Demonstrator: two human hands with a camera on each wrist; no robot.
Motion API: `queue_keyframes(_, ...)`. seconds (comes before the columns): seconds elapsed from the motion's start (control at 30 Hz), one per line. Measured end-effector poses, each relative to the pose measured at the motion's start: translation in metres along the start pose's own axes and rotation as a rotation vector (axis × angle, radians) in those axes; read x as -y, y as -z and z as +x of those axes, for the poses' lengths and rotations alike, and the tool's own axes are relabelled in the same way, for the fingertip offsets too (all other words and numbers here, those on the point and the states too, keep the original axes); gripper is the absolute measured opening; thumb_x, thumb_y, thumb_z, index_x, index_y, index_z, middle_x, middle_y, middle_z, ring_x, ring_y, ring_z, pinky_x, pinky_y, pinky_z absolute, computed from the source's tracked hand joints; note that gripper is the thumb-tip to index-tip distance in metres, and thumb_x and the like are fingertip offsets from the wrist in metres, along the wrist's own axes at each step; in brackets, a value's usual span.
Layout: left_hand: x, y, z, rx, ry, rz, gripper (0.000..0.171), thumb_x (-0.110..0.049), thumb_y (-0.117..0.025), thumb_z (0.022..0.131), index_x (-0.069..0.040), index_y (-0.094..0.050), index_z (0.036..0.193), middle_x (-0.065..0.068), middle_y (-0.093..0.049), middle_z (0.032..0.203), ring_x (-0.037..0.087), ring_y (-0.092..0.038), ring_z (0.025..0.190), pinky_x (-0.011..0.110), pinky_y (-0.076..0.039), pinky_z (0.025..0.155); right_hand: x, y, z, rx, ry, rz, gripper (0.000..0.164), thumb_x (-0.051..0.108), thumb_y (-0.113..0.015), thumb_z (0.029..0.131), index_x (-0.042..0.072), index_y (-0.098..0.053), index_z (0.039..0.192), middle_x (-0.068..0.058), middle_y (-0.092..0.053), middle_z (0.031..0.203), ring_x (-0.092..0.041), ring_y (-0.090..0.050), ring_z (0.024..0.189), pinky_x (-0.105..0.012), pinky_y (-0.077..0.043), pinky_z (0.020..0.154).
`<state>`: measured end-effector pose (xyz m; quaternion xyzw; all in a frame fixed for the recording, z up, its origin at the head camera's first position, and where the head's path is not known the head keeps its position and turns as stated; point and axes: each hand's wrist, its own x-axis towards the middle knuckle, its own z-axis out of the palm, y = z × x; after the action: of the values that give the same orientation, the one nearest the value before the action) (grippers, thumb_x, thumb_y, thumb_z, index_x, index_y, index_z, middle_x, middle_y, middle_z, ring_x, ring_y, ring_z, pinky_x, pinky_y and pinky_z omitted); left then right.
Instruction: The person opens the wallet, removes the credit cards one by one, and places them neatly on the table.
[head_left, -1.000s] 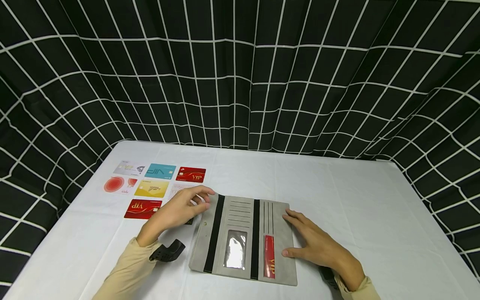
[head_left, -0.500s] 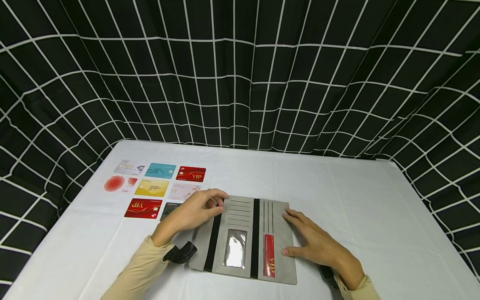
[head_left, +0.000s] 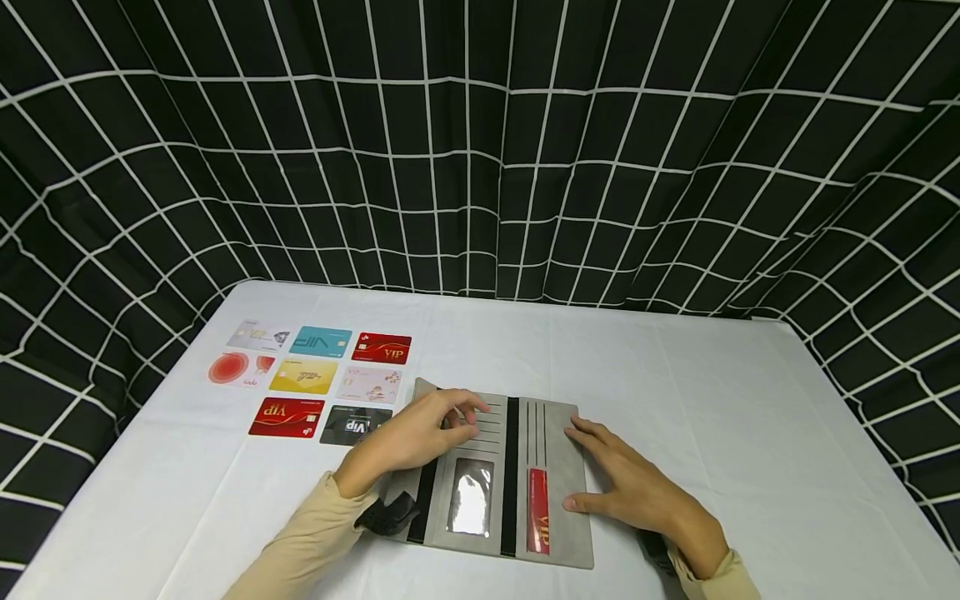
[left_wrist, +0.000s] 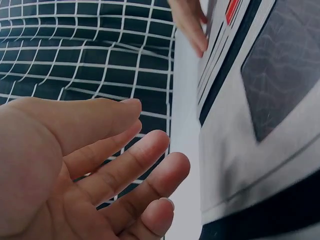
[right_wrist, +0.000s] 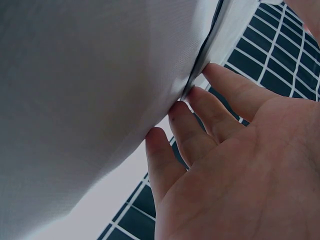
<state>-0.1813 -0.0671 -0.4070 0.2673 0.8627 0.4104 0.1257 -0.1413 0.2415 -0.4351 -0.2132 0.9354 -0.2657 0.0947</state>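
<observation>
A grey long wallet (head_left: 564,533) lies unfolded on the white table, with black bands, card slots and a clear window (head_left: 471,498). In its right panel sits a red VIP card (head_left: 538,510), partly showing from a pocket. My left hand (head_left: 423,429) hovers over the wallet's left and middle panels, holding nothing; in the left wrist view its fingers are loosely bent. At the wallet's right edge my right hand (head_left: 637,483) rests with fingers spread, its thumb on the panel. Close up in the right wrist view, its fingertips (right_wrist: 176,117) touch that edge.
Left of the wallet several cards lie in rows, among them a teal card (head_left: 321,342), a yellow card (head_left: 303,377), a pink card (head_left: 370,383) and a black card (head_left: 352,423). A black curtain with a white grid (head_left: 480,167) surrounds the table (head_left: 712,375).
My left hand has moved rightward from the wallet's left edge to over its middle panel, uncovering the pink and black cards. My right hand has stayed in place.
</observation>
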Motion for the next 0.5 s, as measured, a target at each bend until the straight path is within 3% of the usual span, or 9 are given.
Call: queue_keyframes(0.5,-0.016,-0.039,0.011,0.090,-0.056,0.081,0.029,-0.012,-0.067,0.093,-0.008,-0.067,0.121,-0.003,-0.066,0.092,-0.001,-0.051,0.075,0.018,-0.044,0.072,0.000,0.000,0.001,0.004,-0.004,0.006,0.094,0.057,-0.079,0.076,0.005,-0.045,0.146,-0.016,-0.038,0.155,-0.043,-0.040,0.140,-0.061,-0.040,0.105)
